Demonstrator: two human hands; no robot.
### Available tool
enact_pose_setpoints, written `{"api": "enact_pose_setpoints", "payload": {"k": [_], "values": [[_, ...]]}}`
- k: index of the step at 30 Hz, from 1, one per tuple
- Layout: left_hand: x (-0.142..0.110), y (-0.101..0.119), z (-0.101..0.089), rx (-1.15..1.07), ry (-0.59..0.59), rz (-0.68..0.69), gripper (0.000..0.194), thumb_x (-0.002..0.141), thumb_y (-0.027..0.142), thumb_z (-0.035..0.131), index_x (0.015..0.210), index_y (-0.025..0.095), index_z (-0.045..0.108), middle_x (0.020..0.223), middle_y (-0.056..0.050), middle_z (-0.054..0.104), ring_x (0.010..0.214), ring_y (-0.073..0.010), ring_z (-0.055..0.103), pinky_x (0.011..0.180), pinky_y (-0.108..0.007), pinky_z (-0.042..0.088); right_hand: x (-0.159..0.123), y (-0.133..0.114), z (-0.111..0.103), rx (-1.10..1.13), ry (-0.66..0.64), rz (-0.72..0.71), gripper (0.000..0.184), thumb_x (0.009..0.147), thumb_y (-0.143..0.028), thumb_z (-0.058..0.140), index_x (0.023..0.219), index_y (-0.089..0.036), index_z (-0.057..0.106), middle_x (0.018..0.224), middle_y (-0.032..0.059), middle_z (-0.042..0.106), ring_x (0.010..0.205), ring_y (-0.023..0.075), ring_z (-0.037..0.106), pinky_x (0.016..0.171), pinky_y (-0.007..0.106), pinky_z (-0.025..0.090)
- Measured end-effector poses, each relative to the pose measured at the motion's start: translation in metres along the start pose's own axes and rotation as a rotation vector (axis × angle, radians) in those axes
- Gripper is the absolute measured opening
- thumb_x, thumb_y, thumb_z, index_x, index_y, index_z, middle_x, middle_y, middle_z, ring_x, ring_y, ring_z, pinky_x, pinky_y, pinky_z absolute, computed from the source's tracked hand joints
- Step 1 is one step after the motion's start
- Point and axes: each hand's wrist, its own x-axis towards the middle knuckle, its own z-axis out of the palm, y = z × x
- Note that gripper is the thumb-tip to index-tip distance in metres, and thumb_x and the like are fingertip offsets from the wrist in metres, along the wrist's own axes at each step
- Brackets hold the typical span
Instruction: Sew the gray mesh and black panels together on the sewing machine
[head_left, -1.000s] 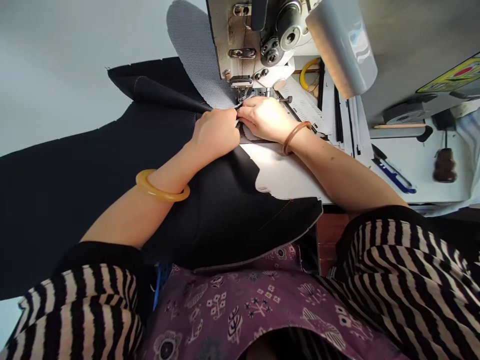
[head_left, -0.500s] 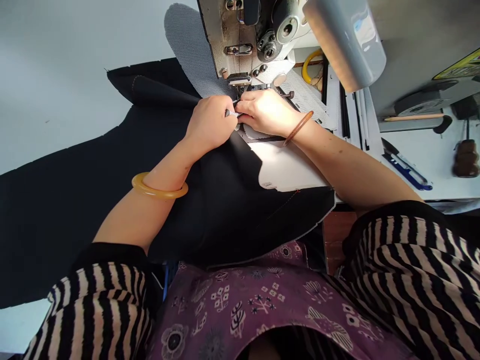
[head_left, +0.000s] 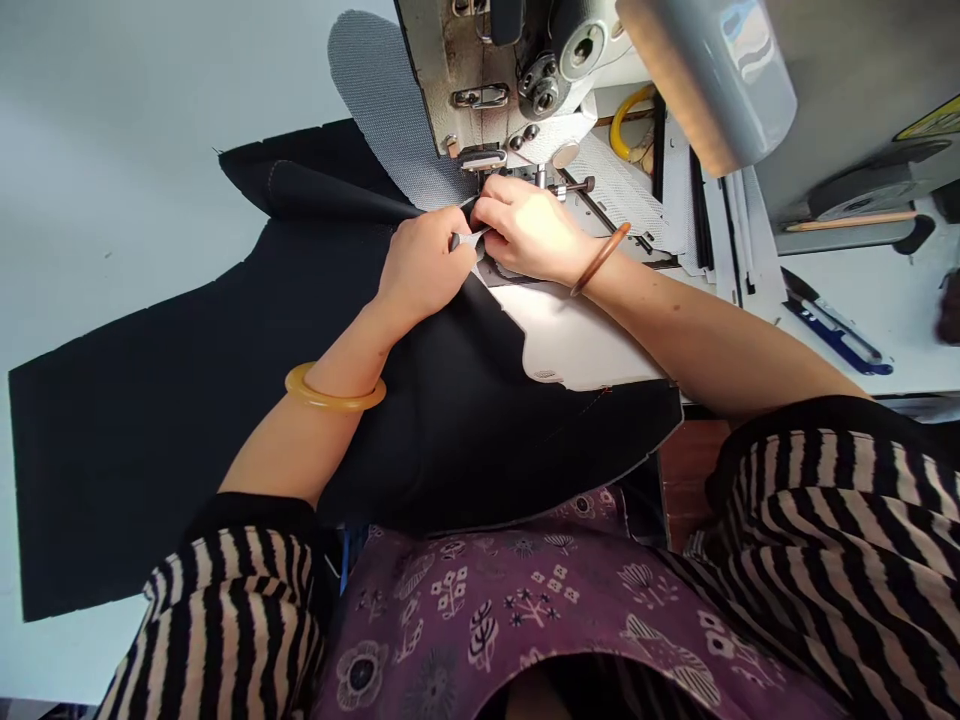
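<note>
Both hands are at the front of a sewing machine [head_left: 480, 110], just below its needle area. My left hand [head_left: 426, 258] is closed on a gathered edge of a large black fabric piece [head_left: 180, 370], and a light grey bit of its underside shows by the thumb. My right hand [head_left: 531, 228] pinches the same edge close to the presser foot, which the fingers partly hide. Behind the hands, a grey mesh fabric piece [head_left: 386, 100] runs under the needle area. The black fabric spreads left across the table and hangs over the front edge.
A grey lamp-like cylinder [head_left: 712, 80] hangs at the machine's right. White and black strips [head_left: 705, 220] lie behind my right forearm, near a yellow ring-shaped handle [head_left: 626, 125]. Blue thread snips [head_left: 840, 335] and a pencil [head_left: 851, 222] lie farther right.
Both hands stay at the needle area with the black edge between them. My left hand has turned slightly, so the grey underside shows more. The view has shifted a little to the left.
</note>
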Motion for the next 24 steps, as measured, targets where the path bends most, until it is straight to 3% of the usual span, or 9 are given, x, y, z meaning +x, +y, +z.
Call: {"api": "enact_pose_setpoints", "payload": {"k": [5,9,11,17,20,24], "values": [[-0.011,-0.003,-0.002,0.035,-0.038,0.009,0.034,0.101,0.030,0.032,0.085,0.022,0.062,0.078,-0.004,0.063,0.080,-0.0210,0.062,0.076,-0.037,0.047,0.002,-0.002,-0.004,-0.012,-0.054,-0.024,0.051,0.094,-0.017,0.019,0.116,-0.012,0.065,0.120,0.0167,0.063,0.110,0.0248,0.058,0.087,0.038,0.048],[-0.010,-0.016,0.000,0.132,0.061,0.123,0.044,0.106,0.039,0.022,0.098,0.022,0.062,0.110,-0.008,0.066,0.110,-0.0232,0.055,0.098,-0.042,0.040,0.004,-0.003,-0.009,-0.141,-0.142,-0.157,0.058,0.098,-0.018,0.010,0.118,-0.011,0.064,0.125,0.0177,0.062,0.116,0.0264,0.055,0.082,0.039,0.049],[-0.007,-0.024,0.004,0.185,0.069,0.128,0.042,0.106,0.039,0.024,0.105,0.020,0.062,0.119,-0.009,0.064,0.114,-0.0230,0.051,0.107,-0.044,0.033,0.005,-0.004,-0.012,-0.201,-0.175,-0.205,0.058,0.101,-0.018,0.009,0.118,-0.011,0.064,0.123,0.0181,0.064,0.117,0.0272,0.055,0.083,0.041,0.049],[-0.003,-0.038,0.004,0.137,-0.052,0.173,0.036,0.101,0.039,0.036,0.102,0.023,0.068,0.107,-0.009,0.068,0.106,-0.0276,0.057,0.093,-0.045,0.041,-0.004,-0.010,-0.015,-0.223,-0.273,-0.103,0.054,0.101,-0.017,0.014,0.120,-0.010,0.064,0.120,0.0163,0.066,0.119,0.0259,0.055,0.089,0.041,0.048],[-0.004,-0.042,0.003,0.144,-0.030,0.249,0.030,0.097,0.036,0.043,0.099,0.024,0.070,0.100,-0.009,0.069,0.106,-0.0308,0.060,0.093,-0.046,0.044,-0.015,-0.017,-0.016,-0.191,-0.267,-0.045,0.050,0.100,-0.018,0.018,0.122,-0.007,0.062,0.116,0.0172,0.068,0.113,0.0266,0.060,0.091,0.041,0.049],[-0.005,-0.041,0.009,0.192,0.036,0.298,0.028,0.096,0.028,0.042,0.098,0.023,0.070,0.096,-0.010,0.068,0.105,-0.0300,0.061,0.100,-0.047,0.044,-0.025,-0.029,-0.015,-0.119,-0.263,0.072,0.051,0.102,-0.036,0.026,0.133,-0.006,0.054,0.129,0.0193,0.064,0.110,0.0314,0.063,0.085,0.043,0.051]]}}
